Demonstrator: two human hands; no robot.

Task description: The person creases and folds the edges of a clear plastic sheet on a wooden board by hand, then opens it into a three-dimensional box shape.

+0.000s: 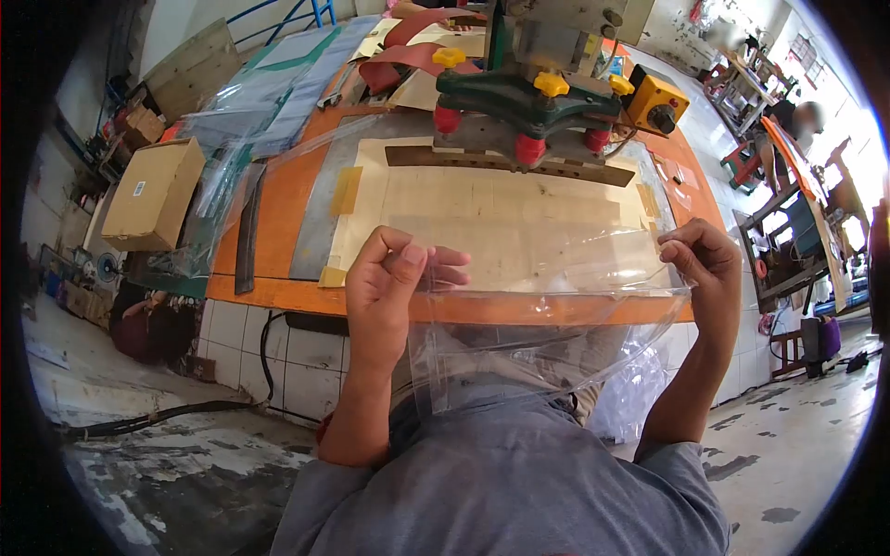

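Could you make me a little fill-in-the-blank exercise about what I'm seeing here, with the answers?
1. Between the left hand and the right hand hangs a thin, transparent sheet made of ____.
2. The flat, smooth tabletop is coloured ____.
3. A brown cardboard carton sits toward the picture's ____ edge.
4. The boxy yellow control unit carries a round knob coloured ____.

Missing words: plastic; orange; left; black.
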